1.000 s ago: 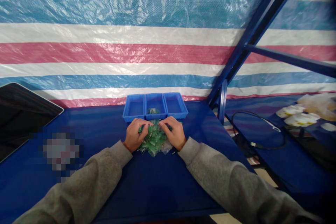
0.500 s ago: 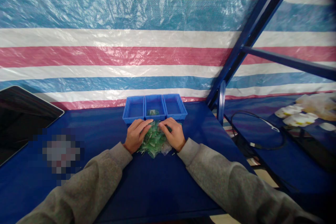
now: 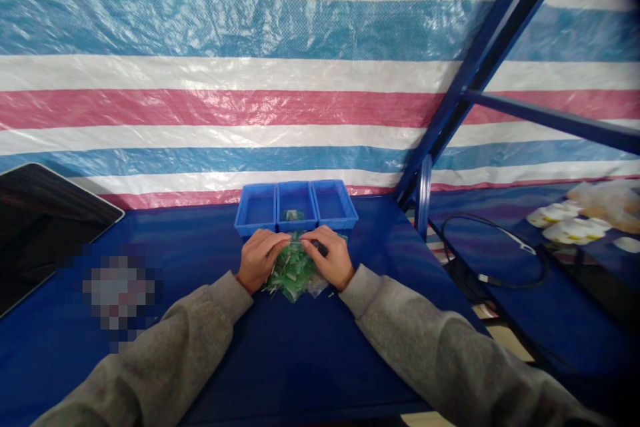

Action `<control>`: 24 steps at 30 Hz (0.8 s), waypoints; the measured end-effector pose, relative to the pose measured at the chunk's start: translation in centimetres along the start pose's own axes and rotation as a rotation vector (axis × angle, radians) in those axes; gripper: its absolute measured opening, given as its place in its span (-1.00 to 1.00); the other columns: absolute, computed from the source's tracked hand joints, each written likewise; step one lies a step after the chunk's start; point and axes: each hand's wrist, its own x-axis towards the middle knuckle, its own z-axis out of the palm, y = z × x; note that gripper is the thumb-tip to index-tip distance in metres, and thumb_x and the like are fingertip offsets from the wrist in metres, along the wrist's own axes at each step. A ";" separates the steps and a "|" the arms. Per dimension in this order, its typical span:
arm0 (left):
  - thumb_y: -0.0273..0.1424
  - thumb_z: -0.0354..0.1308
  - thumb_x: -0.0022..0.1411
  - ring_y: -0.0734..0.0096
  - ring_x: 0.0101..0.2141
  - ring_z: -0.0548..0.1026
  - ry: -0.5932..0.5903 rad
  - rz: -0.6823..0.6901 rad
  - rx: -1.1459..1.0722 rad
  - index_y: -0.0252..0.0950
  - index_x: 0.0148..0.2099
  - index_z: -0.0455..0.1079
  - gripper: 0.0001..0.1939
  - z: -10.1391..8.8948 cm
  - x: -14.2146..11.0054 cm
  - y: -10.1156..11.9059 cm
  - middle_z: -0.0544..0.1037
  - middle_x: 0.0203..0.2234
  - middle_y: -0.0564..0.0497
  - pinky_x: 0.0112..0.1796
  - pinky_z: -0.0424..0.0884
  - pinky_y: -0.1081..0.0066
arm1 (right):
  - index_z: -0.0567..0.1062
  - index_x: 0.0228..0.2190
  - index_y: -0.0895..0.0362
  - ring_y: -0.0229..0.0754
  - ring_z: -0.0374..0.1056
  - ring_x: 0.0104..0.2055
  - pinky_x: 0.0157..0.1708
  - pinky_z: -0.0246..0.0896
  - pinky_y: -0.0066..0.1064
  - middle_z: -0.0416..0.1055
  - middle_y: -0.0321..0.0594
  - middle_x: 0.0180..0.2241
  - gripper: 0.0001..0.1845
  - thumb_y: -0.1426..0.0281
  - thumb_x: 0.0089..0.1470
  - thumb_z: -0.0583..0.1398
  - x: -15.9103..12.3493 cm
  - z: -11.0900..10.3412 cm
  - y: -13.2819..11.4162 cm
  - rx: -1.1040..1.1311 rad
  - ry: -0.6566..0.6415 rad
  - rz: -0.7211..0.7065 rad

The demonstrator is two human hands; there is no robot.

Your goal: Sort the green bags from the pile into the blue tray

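Observation:
My left hand (image 3: 259,257) and my right hand (image 3: 331,256) face each other over a heap of small green and clear plastic bags (image 3: 291,278). Both hands are closed in a pinch, thumbs against fingers. A thin pale strip (image 3: 295,241) stretches level between their fingertips; whether it is a bag's edge I cannot tell. Just beyond the hands, three blue bins stand side by side. Inside the middle bin (image 3: 296,192) lies a small greenish packet (image 3: 292,215). My fingers hide the back of the heap.
The left bin (image 3: 242,210) and right bin (image 3: 346,195) flank the middle one. A dark screen (image 3: 45,227) stands at the left, near a blurred patch (image 3: 119,293). A blue metal frame (image 3: 453,103) rises at the right. Beyond it lie a black cable (image 3: 510,285) and white packages (image 3: 575,230).
My fingertips have drawn slightly closer together, and the pale strip now shows between them. The heap and bins look the same, apart from a slight shift of the view.

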 end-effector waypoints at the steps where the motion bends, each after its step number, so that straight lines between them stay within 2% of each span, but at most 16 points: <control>1: -0.46 0.10 0.21 0.45 -0.40 0.42 0.001 0.003 0.000 -0.29 -0.23 0.43 -0.90 0.0 0.0 0.0 0.53 -0.44 0.01 -0.31 0.36 0.40 | 0.48 -0.33 0.11 -0.19 0.30 -0.33 -0.25 0.22 -0.32 0.43 -0.22 -0.42 -0.85 0.37 0.11 0.12 0.0 0.0 -0.1 0.010 -0.012 -0.008; 6: -0.47 0.12 0.19 0.45 -0.40 0.43 -0.013 0.007 -0.013 -0.30 -0.24 0.42 -0.91 -0.1 0.0 0.0 0.53 -0.44 0.01 -0.30 0.35 0.39 | 0.48 -0.33 0.12 -0.19 0.31 -0.33 -0.25 0.23 -0.31 0.44 -0.20 -0.43 -0.84 0.37 0.11 0.11 0.0 -0.2 -0.4 0.039 -0.041 -0.037; 18: -0.45 0.11 0.20 0.42 -0.29 0.46 -0.031 0.003 -0.031 -0.28 -0.17 0.42 -0.86 -0.1 0.1 0.0 0.52 -0.32 -0.03 -0.21 0.41 0.36 | 0.49 -0.37 0.11 -0.19 0.32 -0.35 -0.26 0.23 -0.32 0.45 -0.20 -0.42 -0.80 0.35 0.14 0.08 -0.2 0.1 -0.1 0.011 0.054 0.015; 24: -0.42 0.11 0.20 0.40 -0.32 0.46 -0.043 0.004 -0.015 -0.29 -0.19 0.43 -0.87 0.0 0.4 -0.1 0.54 -0.35 -0.03 -0.23 0.41 0.33 | 0.49 -0.36 0.11 -0.20 0.31 -0.36 -0.28 0.22 -0.34 0.45 -0.21 -0.41 -0.82 0.37 0.14 0.09 -0.3 0.2 -0.1 0.024 0.083 0.020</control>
